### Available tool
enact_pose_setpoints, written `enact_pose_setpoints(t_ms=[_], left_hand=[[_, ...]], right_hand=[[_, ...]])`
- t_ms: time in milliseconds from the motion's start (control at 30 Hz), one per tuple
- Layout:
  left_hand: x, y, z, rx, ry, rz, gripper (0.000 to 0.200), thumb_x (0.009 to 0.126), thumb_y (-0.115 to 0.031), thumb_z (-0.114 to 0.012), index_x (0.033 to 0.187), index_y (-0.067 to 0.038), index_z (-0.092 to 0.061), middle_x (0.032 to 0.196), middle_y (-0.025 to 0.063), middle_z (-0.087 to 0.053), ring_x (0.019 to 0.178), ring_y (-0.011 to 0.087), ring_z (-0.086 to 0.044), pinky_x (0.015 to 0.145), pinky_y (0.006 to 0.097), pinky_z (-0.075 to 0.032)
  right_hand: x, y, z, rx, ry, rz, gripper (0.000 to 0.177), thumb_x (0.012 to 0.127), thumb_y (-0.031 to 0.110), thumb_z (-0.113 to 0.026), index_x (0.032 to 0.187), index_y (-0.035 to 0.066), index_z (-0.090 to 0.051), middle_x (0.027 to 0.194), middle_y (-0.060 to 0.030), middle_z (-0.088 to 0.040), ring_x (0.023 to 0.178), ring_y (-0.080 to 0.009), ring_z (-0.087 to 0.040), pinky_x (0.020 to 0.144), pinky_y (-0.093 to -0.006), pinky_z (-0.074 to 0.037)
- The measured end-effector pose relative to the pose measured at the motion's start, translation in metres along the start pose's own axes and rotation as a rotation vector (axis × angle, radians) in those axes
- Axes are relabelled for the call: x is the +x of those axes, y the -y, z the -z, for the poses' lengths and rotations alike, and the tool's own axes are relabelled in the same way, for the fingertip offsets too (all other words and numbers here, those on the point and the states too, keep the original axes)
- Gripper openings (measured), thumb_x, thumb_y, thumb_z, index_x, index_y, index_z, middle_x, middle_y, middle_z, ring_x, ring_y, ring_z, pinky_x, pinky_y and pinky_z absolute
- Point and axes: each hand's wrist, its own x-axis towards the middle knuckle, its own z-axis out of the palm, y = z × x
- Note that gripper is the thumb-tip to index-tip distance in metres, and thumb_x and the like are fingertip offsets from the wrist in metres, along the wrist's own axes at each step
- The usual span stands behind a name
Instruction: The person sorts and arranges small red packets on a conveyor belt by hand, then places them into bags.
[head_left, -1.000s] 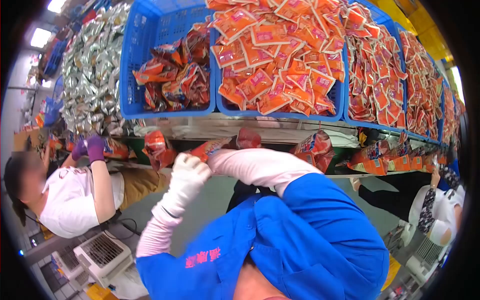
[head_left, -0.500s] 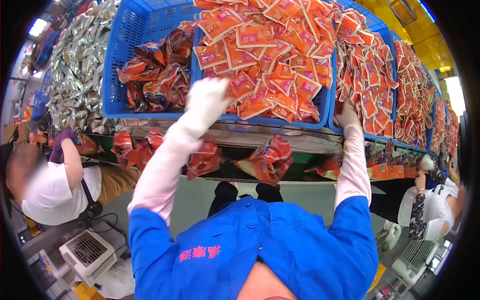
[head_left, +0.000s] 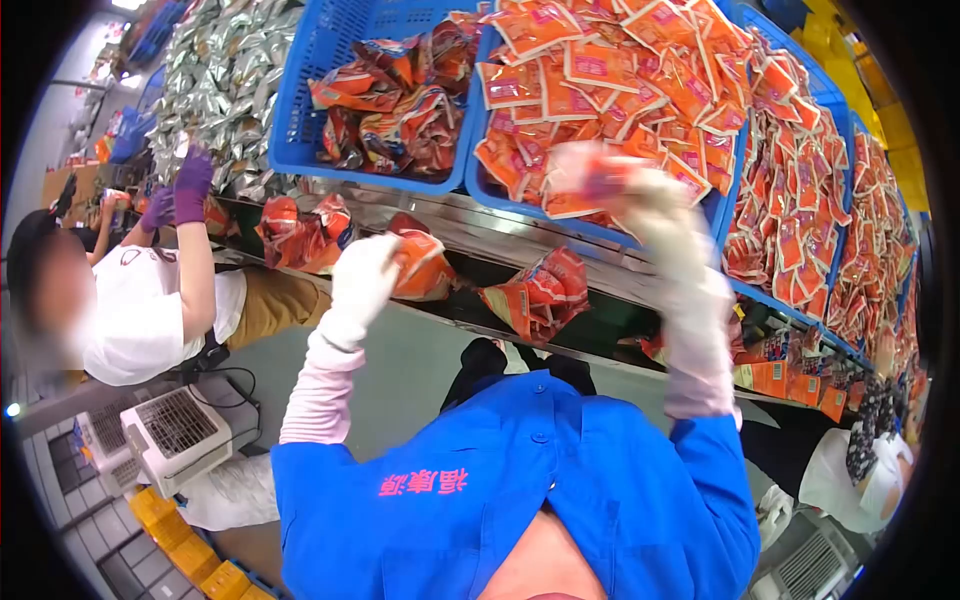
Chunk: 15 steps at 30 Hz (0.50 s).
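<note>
My gloved left hand [head_left: 362, 280] is closed at the upper edge of an orange bag [head_left: 424, 268] standing on the dark conveyor belt [head_left: 470, 303]. My right hand [head_left: 645, 205], gloved and smeared by motion, is over the front of a blue crate heaped with small orange packets [head_left: 600, 70]. At its fingertips is a blurred red-and-white packet [head_left: 582, 178], apparently gripped. Another orange-red bag [head_left: 545, 292] sits on the belt between my hands.
Left of the packets, a blue crate [head_left: 290, 150] holds crumpled orange bags. Silver pouches [head_left: 220, 90] are heaped farther left. More crates of orange packets [head_left: 790, 200] line the right. A co-worker in purple gloves [head_left: 193, 185] stands left; another person [head_left: 870, 460] is at right.
My left hand has come back from the packet crate to the bag on the belt. My right hand has moved left from the right-hand crate to the middle crate. The view has shifted.
</note>
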Motion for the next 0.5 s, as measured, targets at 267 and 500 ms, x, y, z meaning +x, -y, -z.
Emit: enact_pose_setpoints(t_ms=[267,500], left_hand=[[-0.049,0.023,0.027,0.230,0.040,-0.344,0.012,0.080,-0.020,-0.076,0.085,-0.009,-0.073,0.080,0.0067,-0.068,0.086,0.0251,-0.066,0.104,0.0515,-0.045],[-0.050,0.035,0.003,0.183,-0.004,-0.372,0.005,0.073,-0.015,-0.072,0.072,-0.010,-0.069,0.065,0.0048,-0.061,0.073,0.0235,-0.065,0.105,0.0530,-0.046]], right_hand=[[0.106,-0.090,-0.290,-1.204,1.292,-0.054,0.029,0.097,0.038,-0.061,0.105,0.016,-0.078,0.091,-0.0123,-0.075,0.086,-0.0291,-0.074,0.079,-0.0457,-0.057],[0.084,-0.120,-0.295,-0.630,0.929,0.043,0.026,0.084,0.030,-0.071,0.102,0.013,-0.076,0.096,-0.0109,-0.077,0.090,-0.0318,-0.074,0.081,-0.0465,-0.057]])
